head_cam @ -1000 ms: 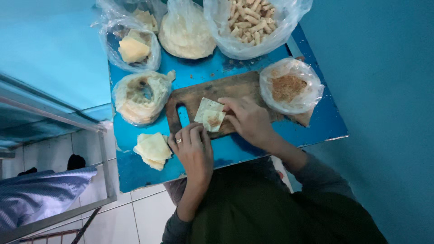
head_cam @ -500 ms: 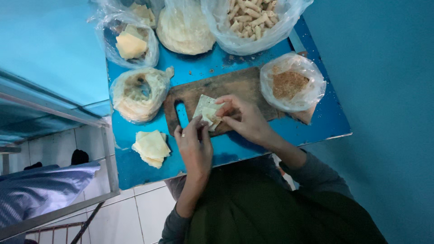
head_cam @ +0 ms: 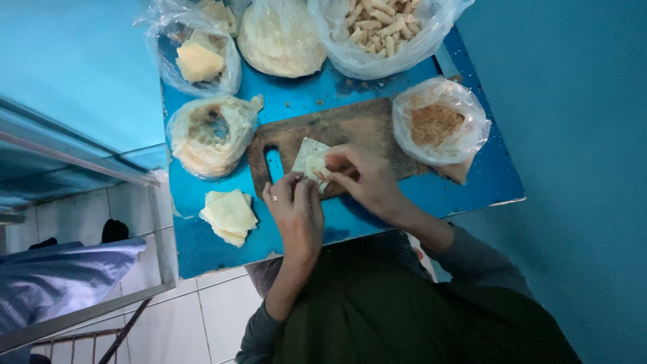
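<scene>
— Pale square pastry wrapper (head_cam: 309,156) lies on the dark brown wooden cutting board with the handle slot (head_cam: 344,131), near the board's middle. We have both hands on it, don't we?

— We do. Our right hand (head_cam: 364,180) curls its fingers over the wrapper's near right corner and pinches the dough there. Our left hand (head_cam: 296,212) sits just beside it, fingertips bent down onto the wrapper's lower edge, a ring on one finger. Whether there is filling under our fingers we cannot tell.

— And the board?

— It rests on the small bright blue table top (head_cam: 377,209), which we see through the handle slot.

— What do we have around it?

— Just right of the board, touching its end, a clear plastic bag of brown crumbs (head_cam: 438,125). Left of the board, a clear bag holding a ring of thin pale dough sheets (head_cam: 210,135). Near our left hand, at the table's front left, a small stack of pale square wrappers (head_cam: 229,216) lies bare on the blue surface.

— And along the far edge?

— Three more clear bags: one with yellowish cut squares (head_cam: 199,61), one with a round stack of flat pale sheets (head_cam: 280,40), and one full of finished pale rolled sticks (head_cam: 381,27).

— Beyond the table?

— Blue walls (head_cam: 573,135) on either side and white floor tiles (head_cam: 216,310) below.
</scene>
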